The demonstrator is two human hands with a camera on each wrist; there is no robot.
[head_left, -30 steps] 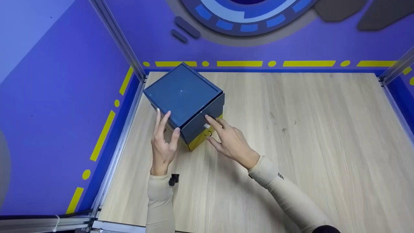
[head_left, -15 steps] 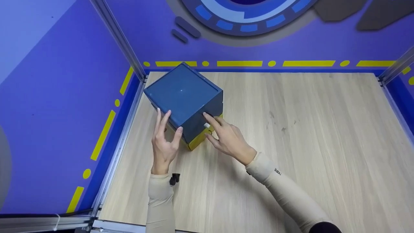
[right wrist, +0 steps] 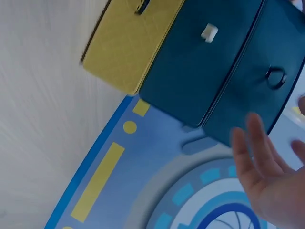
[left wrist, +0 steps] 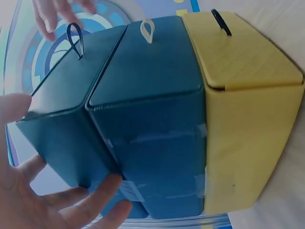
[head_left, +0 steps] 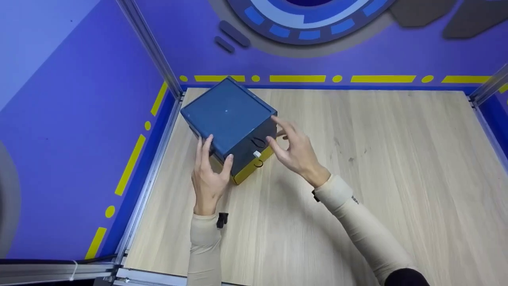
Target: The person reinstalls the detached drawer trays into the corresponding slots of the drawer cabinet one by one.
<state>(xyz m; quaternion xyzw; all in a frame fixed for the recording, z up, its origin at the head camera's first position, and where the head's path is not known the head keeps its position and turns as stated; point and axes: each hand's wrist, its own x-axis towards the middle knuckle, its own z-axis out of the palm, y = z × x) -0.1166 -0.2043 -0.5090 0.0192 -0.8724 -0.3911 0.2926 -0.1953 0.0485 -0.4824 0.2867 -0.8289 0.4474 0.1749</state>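
Note:
A stack of drawer boxes [head_left: 228, 113] stands turned at an angle at the back left of the table. Its two upper drawers are dark teal; the bottom drawer [head_left: 248, 169] is yellow. The top drawer has a black loop pull [left wrist: 81, 46], the middle a white tab [head_left: 256, 154], the yellow one a black pull [left wrist: 221, 23]. All fronts sit flush. My left hand [head_left: 210, 178] rests against the left side, fingers spread and thumb by the front corner. At the right front corner is my right hand [head_left: 297, 153], fingers spread; whether it touches is unclear.
The wooden table [head_left: 377, 178] stretches to the right of the stack. Purple panels with yellow marks form the back wall [head_left: 317, 63] and left wall [head_left: 99, 99], joined by a metal rail [head_left: 151, 43].
The top drawer, slightly out a second ago, moved in flush under my right fingers. My right hand then left the drawer front for the right corner. My left hand stays at the side.

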